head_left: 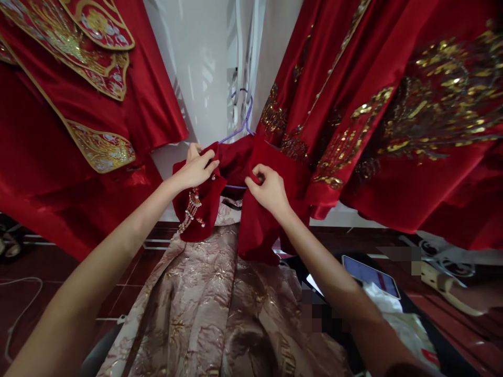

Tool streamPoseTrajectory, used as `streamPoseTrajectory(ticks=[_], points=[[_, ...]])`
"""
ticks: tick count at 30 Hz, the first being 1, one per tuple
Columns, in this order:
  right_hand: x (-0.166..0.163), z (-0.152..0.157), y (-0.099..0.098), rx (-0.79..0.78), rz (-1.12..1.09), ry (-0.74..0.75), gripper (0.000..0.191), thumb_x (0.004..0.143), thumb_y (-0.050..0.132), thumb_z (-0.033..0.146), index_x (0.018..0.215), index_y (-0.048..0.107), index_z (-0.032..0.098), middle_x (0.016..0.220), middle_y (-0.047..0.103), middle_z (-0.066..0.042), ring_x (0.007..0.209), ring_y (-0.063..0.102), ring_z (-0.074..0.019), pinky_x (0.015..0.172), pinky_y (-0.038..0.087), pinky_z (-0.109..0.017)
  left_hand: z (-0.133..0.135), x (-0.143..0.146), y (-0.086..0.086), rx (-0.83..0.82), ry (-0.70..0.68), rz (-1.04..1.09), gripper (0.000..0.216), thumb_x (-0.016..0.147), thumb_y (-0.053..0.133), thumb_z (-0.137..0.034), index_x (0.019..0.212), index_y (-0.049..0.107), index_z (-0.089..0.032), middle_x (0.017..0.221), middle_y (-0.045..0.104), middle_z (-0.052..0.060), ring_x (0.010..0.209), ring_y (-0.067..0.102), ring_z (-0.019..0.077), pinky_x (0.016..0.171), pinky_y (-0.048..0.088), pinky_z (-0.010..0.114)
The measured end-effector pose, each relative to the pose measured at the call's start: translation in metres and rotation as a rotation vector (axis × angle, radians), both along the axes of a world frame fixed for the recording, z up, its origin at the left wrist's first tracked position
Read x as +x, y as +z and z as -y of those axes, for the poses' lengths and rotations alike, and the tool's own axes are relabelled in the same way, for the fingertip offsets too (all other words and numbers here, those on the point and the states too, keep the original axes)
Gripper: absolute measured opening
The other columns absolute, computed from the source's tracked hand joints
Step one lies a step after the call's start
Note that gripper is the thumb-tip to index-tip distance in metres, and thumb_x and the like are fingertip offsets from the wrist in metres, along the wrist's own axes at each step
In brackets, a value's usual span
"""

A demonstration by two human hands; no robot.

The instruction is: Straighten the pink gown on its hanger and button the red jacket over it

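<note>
A short red velvet jacket hangs by a purple hanger, its front parted. My left hand is closed over the jacket's left front near the shoulder, some fingertips hidden behind the cloth. Just below that hand dangles a beaded tassel ornament. On the other side, my right hand pinches the edge of the right front between thumb and curled fingers. Beneath the jacket a pale pink brocade skirt with gold threads spreads down towards me.
Red satin gowns with gold embroidery hang at the left and the right. Behind the hanger are white curtain-like panels. At lower right lie a tablet-like device and a crumpled white wrapper, near a person's pale shoe. A white cable crosses the floor.
</note>
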State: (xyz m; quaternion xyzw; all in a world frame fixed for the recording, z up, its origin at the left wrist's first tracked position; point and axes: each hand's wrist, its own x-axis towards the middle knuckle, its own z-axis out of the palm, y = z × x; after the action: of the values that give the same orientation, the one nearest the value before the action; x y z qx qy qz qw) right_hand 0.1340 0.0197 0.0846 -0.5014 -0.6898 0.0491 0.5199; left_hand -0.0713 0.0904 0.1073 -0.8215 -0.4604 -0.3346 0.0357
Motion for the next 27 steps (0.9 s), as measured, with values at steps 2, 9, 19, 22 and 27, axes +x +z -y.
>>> streamPoseTrajectory(ticks=[2, 9, 19, 22, 27], points=[[0.014, 0.006, -0.009, 0.044, -0.004, -0.101, 0.022, 0.071, 0.054, 0.024, 0.062, 0.034, 0.022, 0.061, 0.043, 0.001, 0.060, 0.042, -0.0149, 0.061, 0.036, -0.029, 0.012, 0.004, -0.007, 0.084, 0.031, 0.048, 0.022, 0.089, 0.043, -0.040, 0.088, 0.051, -0.019, 0.115, 0.039, 0.012, 0.117, 0.036, 0.0296, 0.101, 0.031, 0.046], [0.014, -0.004, -0.024, -0.051, -0.157, 0.209, 0.015, 0.073, 0.050, 0.023, 0.084, 0.040, 0.023, 0.067, 0.046, 0.005, 0.057, 0.043, -0.0113, 0.059, 0.036, -0.024, 0.046, 0.029, -0.024, 0.047, -0.087, 0.229, 0.032, 0.095, 0.028, -0.044, 0.084, 0.046, -0.020, 0.076, 0.047, 0.004, 0.074, 0.050, 0.0177, 0.077, 0.042, 0.034], [-0.001, -0.011, -0.033, -0.236, -0.493, 0.477, 0.021, 0.080, 0.040, 0.039, 0.089, 0.048, 0.023, 0.081, 0.053, 0.001, 0.071, 0.052, -0.0129, 0.066, 0.043, -0.024, 0.052, 0.073, -0.059, -0.334, -0.433, 1.036, 0.031, 0.090, 0.042, -0.040, 0.082, 0.060, -0.017, 0.075, 0.062, 0.003, 0.064, 0.057, 0.0118, 0.063, 0.046, 0.025], [0.010, -0.011, -0.040, -0.279, -0.547, 0.548, 0.024, 0.080, 0.037, 0.039, 0.095, 0.051, 0.025, 0.088, 0.058, 0.000, 0.079, 0.057, -0.0140, 0.067, 0.047, -0.024, 0.062, 0.073, -0.068, -0.354, -0.492, 1.181, 0.020, 0.082, 0.056, -0.027, 0.097, 0.065, -0.018, 0.093, 0.067, 0.004, 0.078, 0.062, 0.0122, 0.075, 0.049, 0.026], [0.016, -0.004, -0.045, -0.234, -0.518, 0.579, 0.025, 0.077, 0.056, 0.040, 0.098, 0.054, 0.026, 0.096, 0.061, 0.000, 0.089, 0.060, -0.0149, 0.075, 0.053, -0.027, 0.072, 0.073, -0.075, -0.308, -0.492, 1.227, 0.027, 0.077, 0.064, -0.026, 0.103, 0.063, -0.019, 0.107, 0.066, 0.006, 0.095, 0.062, 0.0141, 0.092, 0.047, 0.031]])
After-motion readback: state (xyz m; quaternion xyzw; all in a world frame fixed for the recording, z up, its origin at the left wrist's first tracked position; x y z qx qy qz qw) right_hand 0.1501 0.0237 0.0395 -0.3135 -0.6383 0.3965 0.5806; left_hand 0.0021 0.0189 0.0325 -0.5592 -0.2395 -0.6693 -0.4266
